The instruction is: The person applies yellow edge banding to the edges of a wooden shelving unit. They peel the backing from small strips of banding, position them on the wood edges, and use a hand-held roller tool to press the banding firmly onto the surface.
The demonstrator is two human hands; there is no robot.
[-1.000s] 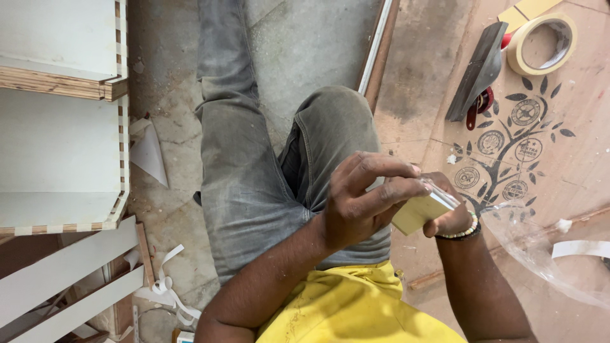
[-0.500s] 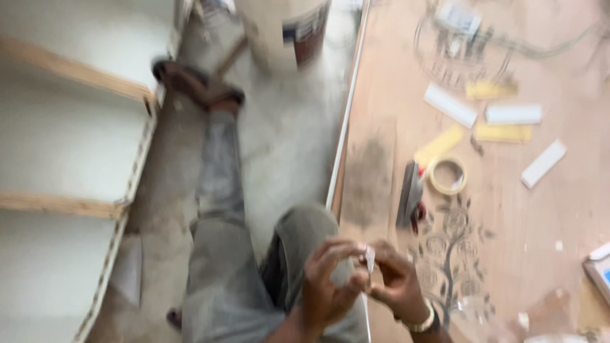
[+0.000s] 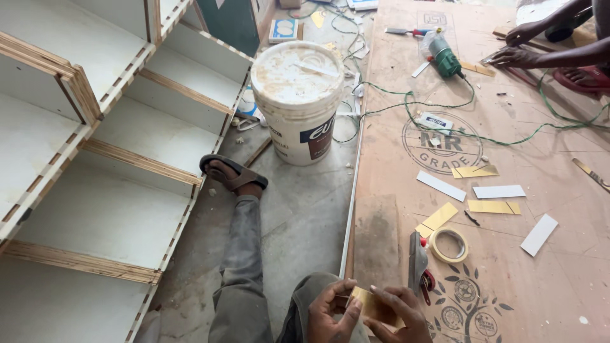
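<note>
Here both hands close on one small gold-coloured strip piece [image 3: 375,307] at the bottom edge of the view. Left hand [image 3: 332,316]: fingers curled, thumb and fingertips pinching the piece's left end; grip closed on it. Right hand [image 3: 401,317]: fingers laid over the right end and top face, thumb hidden beneath; grip likewise closed on the same piece. The piece sits tilted, held above the person's bent knee, just beside the edge of the plywood sheet [image 3: 508,267] lying on the floor.

Near the right hand, on the sheet: a roll of tape [image 3: 449,245] and a dark hand tool with red handle [image 3: 418,263]. Farther out: loose gold and white strips [image 3: 490,198], a green cable [image 3: 445,105], a green power tool [image 3: 443,56]. Left of the sheet stands a white bucket [image 3: 298,105] on the concrete floor; white shelving [image 3: 95,159] lies beyond the outstretched leg. Another person's hands [image 3: 518,47] work at the far right corner.
</note>
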